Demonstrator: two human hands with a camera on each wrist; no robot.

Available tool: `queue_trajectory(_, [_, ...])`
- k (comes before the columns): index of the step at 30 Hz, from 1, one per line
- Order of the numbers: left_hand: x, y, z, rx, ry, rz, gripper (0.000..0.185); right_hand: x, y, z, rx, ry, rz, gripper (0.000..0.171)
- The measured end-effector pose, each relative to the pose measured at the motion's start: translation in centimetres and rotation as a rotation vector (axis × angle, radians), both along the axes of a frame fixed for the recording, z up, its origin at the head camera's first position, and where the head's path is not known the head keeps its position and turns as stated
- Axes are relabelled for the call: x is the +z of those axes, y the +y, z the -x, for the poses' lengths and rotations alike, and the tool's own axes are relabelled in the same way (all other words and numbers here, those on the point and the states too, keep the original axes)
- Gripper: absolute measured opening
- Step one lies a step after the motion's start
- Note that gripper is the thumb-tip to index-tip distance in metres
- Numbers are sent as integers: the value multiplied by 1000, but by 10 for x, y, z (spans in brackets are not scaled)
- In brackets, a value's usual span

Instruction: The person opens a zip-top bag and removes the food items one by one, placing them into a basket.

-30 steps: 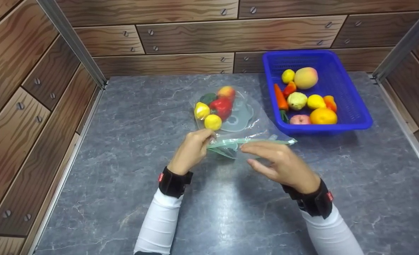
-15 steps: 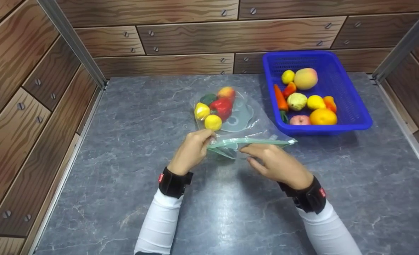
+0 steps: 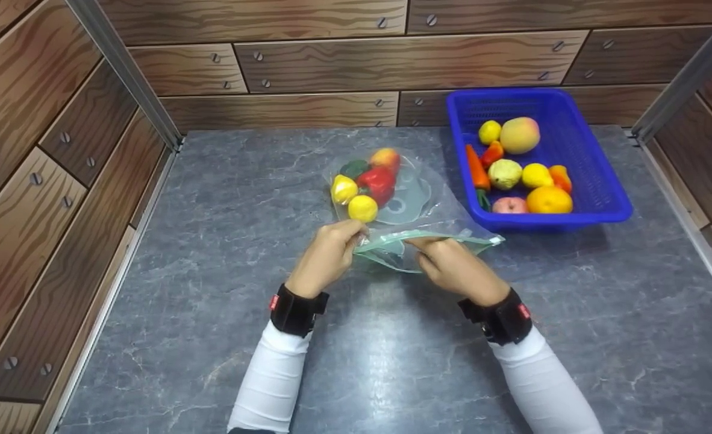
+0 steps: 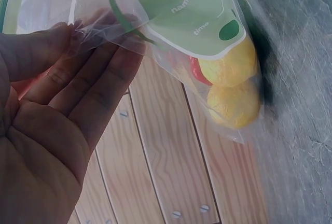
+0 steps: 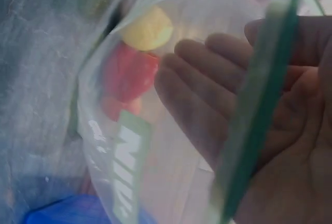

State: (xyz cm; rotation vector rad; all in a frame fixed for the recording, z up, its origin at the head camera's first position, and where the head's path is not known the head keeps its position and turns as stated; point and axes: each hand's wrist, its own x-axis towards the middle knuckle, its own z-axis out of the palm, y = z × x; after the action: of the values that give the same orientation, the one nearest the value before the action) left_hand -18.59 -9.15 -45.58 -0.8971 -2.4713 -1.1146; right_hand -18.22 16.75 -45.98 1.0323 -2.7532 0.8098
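A clear zip bag (image 3: pixel 413 202) lies on the grey table with a lemon (image 3: pixel 362 208), a red pepper (image 3: pixel 378 181) and other fruit inside. Its green zip strip (image 3: pixel 482 240) faces me. My left hand (image 3: pixel 347 236) pinches the left end of the bag's mouth. My right hand (image 3: pixel 431 250) grips the zip edge near its middle. In the left wrist view my left hand's fingers (image 4: pixel 78 84) hold the plastic, with yellow fruit (image 4: pixel 233 102) beyond them. In the right wrist view my right hand's fingers (image 5: pixel 207 94) lie behind the plastic, and the zip strip (image 5: pixel 259 105) crosses them.
A blue plastic basket (image 3: pixel 573 217) stands at the back right with several fruits and a carrot (image 3: pixel 477 166) in it. Wood-pattern walls close the table on the left, back and right. Bare grey tabletop (image 3: pixel 211 199) stretches left of the bag and in front of me.
My right hand moved left and forward from hovering with straight fingers and closed on the bag's zip edge. The left hand kept its pinch; the bag barely shifted.
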Motion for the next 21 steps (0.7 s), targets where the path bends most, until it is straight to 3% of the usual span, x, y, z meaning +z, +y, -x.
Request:
queue_trajectory(6, [0, 1, 0, 3, -5, 13, 10, -10, -7, 6, -79, 5, -43, 14])
queue_trajectory(10, [1, 2, 0, 5, -5, 17, 10, -16, -14, 18, -3, 117, 23, 14])
queue_trajectory(13, [1, 2, 0, 5, 1, 16, 10, -18, -20, 29, 55, 152, 74, 28])
queue_trajectory(15, [1, 2, 0, 6, 3, 19, 10, -18, -25, 34, 43, 90, 76, 32])
queue_trajectory(18, [1, 1, 0, 11, -4, 25, 10, -16, -36, 44, -2, -114, 81, 32])
queue_trajectory(21, [1, 1, 0, 12, -22, 29, 10, -17, -44, 53, -6, -241, 125, 35])
